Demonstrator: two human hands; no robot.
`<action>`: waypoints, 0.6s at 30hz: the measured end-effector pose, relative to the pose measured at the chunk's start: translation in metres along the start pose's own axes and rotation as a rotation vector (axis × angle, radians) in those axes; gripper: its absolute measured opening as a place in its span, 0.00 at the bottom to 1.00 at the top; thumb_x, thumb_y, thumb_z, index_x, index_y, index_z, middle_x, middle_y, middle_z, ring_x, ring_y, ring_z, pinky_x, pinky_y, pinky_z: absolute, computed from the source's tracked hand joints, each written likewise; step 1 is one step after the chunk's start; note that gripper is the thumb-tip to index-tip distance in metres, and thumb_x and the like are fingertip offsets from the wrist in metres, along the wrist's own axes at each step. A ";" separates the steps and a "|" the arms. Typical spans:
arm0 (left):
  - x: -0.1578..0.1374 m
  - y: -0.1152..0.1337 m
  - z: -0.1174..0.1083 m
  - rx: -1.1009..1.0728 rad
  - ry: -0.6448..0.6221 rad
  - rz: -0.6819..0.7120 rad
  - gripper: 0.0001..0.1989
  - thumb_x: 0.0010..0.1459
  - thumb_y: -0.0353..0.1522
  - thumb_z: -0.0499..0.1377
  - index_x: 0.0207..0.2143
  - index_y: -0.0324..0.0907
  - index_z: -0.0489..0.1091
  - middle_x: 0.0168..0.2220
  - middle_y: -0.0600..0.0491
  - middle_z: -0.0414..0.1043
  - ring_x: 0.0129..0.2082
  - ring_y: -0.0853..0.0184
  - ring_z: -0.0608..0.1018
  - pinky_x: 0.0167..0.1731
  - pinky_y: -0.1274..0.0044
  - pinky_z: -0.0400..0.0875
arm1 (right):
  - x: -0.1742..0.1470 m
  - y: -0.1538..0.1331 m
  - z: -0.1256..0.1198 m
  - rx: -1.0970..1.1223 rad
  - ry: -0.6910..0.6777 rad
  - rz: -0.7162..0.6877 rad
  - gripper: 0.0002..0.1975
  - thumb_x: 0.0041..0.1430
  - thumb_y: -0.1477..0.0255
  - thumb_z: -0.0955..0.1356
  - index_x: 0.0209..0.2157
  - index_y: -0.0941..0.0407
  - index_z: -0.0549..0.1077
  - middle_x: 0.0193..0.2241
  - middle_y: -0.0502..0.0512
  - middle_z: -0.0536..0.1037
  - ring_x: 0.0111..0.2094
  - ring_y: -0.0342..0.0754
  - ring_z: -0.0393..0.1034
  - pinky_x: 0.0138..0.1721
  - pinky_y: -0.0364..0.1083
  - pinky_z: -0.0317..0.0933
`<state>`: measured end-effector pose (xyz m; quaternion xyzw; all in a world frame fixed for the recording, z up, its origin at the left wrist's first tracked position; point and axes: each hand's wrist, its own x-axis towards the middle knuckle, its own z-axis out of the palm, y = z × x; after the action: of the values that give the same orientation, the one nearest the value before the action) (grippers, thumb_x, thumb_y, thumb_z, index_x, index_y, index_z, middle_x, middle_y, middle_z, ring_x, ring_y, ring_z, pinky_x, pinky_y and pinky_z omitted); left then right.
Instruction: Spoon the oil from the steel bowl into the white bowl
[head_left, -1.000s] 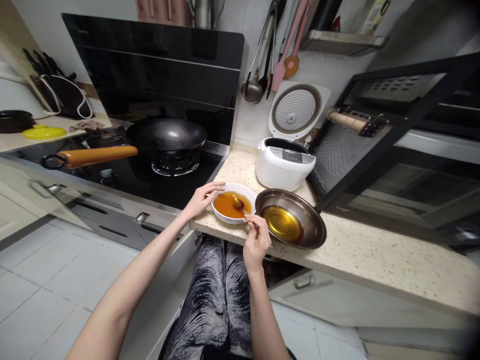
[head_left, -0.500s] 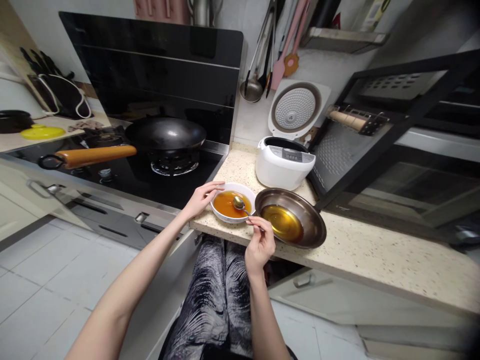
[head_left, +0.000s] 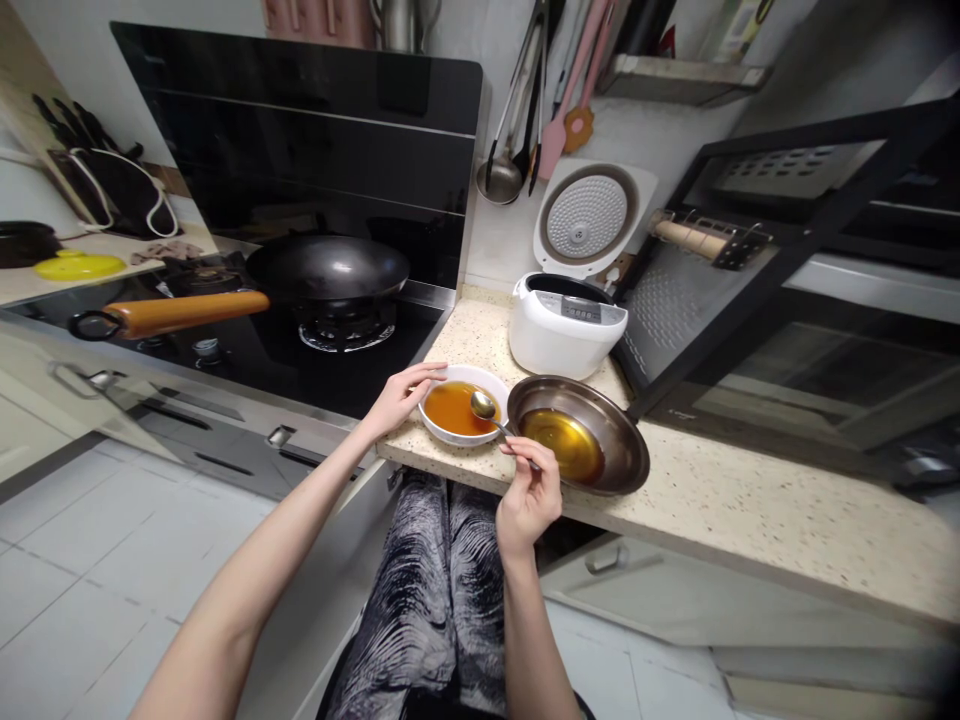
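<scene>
A white bowl (head_left: 501,386) of amber-brown liquid stands near the counter's front edge. My left hand (head_left: 401,398) holds its left rim, the fingers reaching along the edge and the thumb lower on the side. Pinched in my right hand (head_left: 531,495) is the handle of a metal spoon (head_left: 484,405). The spoon's bowl is over the liquid, toward the right side; whether it touches the surface I cannot tell. Right beside the bowl sits a dark metal pan (head_left: 628,452) with yellow oil-like liquid in it, just beyond my right hand.
Behind the pan is a white rice cooker (head_left: 566,340), lid raised. A black wok (head_left: 330,268) with a wooden handle (head_left: 191,313) sits on the stove at left. A dark-framed oven (head_left: 825,370) stands at right. Utensils, including a ladle (head_left: 501,182), hang on the wall.
My right hand has shifted slightly right and toward the pan, drawing the spoon a little to the right over the liquid. My left hand stays on the bowl's rim.
</scene>
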<state>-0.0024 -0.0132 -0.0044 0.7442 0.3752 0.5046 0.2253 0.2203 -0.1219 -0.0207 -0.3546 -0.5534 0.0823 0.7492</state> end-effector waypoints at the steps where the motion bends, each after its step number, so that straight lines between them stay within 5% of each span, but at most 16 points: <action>1: 0.000 0.000 0.000 0.001 0.000 -0.001 0.17 0.69 0.39 0.54 0.46 0.43 0.81 0.59 0.44 0.76 0.61 0.54 0.76 0.65 0.57 0.66 | 0.000 0.000 0.000 0.005 -0.001 0.002 0.08 0.70 0.77 0.64 0.39 0.54 0.74 0.37 0.54 0.80 0.39 0.47 0.77 0.44 0.50 0.73; 18: 0.000 -0.001 0.000 0.004 -0.003 0.005 0.17 0.70 0.38 0.54 0.46 0.43 0.81 0.59 0.45 0.76 0.61 0.54 0.76 0.65 0.57 0.66 | 0.011 -0.013 -0.013 -0.049 0.101 -0.050 0.06 0.70 0.75 0.65 0.39 0.55 0.74 0.36 0.53 0.79 0.39 0.47 0.78 0.43 0.52 0.75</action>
<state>-0.0029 -0.0128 -0.0052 0.7463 0.3741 0.5034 0.2230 0.2326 -0.1315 -0.0065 -0.3626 -0.5252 0.0319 0.7692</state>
